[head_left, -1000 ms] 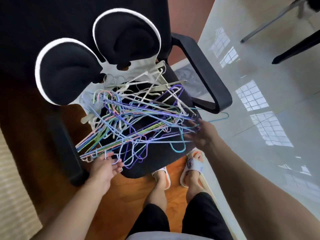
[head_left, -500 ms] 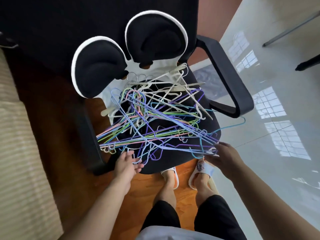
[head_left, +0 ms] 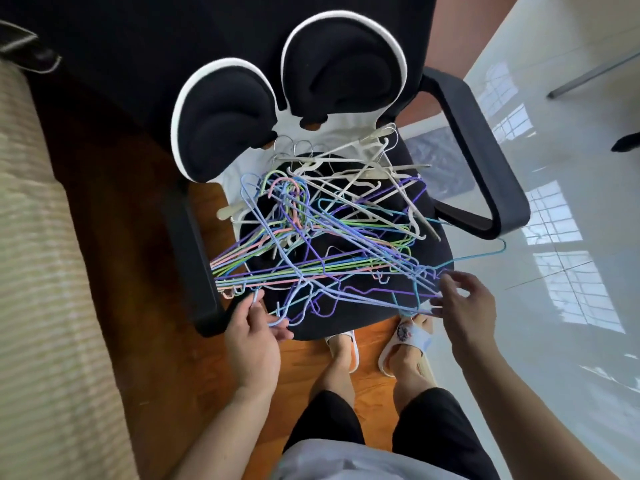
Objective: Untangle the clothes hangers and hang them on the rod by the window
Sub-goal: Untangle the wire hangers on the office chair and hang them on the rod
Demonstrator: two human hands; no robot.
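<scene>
1. A tangled heap of coloured and white wire clothes hangers is seen on a black office chair seat.
2. Light-blue wire is pinched by the left hand at 7 o'clock.
3. Wires at 4 o'clock are touched by the right hand, fingers apart.
4. One hanger is best eased out slowly.

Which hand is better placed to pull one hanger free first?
Probably the left hand: its fingers already pinch a blue wire at the near edge of the hanger pile. The right hand only touches the tangled ends, fingers spread.
</scene>
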